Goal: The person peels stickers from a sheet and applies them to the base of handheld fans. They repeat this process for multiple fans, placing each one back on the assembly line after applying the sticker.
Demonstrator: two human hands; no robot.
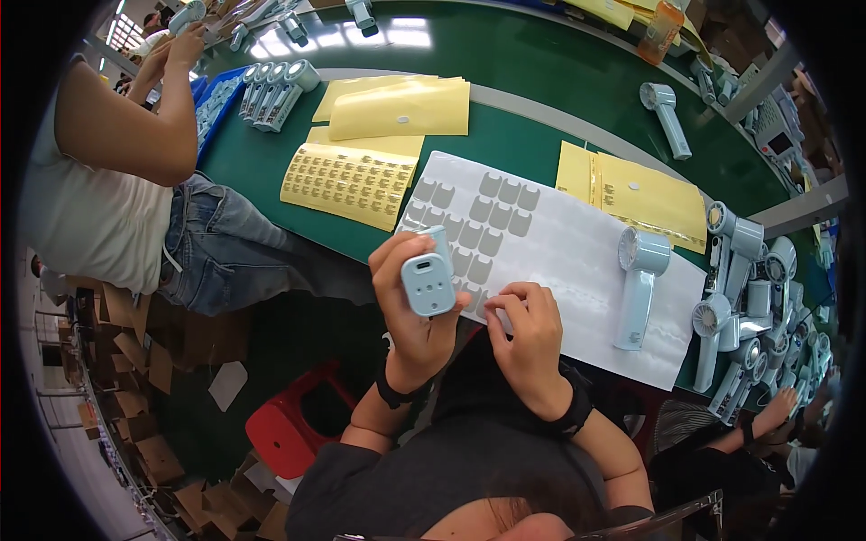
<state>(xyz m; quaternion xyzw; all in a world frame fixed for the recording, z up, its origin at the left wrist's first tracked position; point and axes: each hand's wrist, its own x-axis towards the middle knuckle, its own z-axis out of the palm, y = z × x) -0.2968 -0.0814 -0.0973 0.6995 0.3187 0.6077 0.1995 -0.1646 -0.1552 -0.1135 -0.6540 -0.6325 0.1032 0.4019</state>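
My left hand (406, 293) is wrapped around a light blue handheld fan (428, 287), its base end turned up, showing a charging port and small holes. The rest of that fan is mostly hidden. My right hand (530, 338) has its thumb and forefinger drawn together by the near edge of a white sheet (568, 279); what they pinch, if anything, cannot be made out. Grey shaped stickers (490, 244) sit in rows on the sheet's left part, beside both hands. On its right part lies another light blue handheld fan (640, 284).
Yellow label sheets (347, 185) lie beyond the left hand, with more yellow sheets (654, 194) at right. Handheld fans (749, 307) are heaped at the right edge. A co-worker's arm (135, 117) is at left, near a blue bin (216, 108). A red stool (289, 433) stands below.
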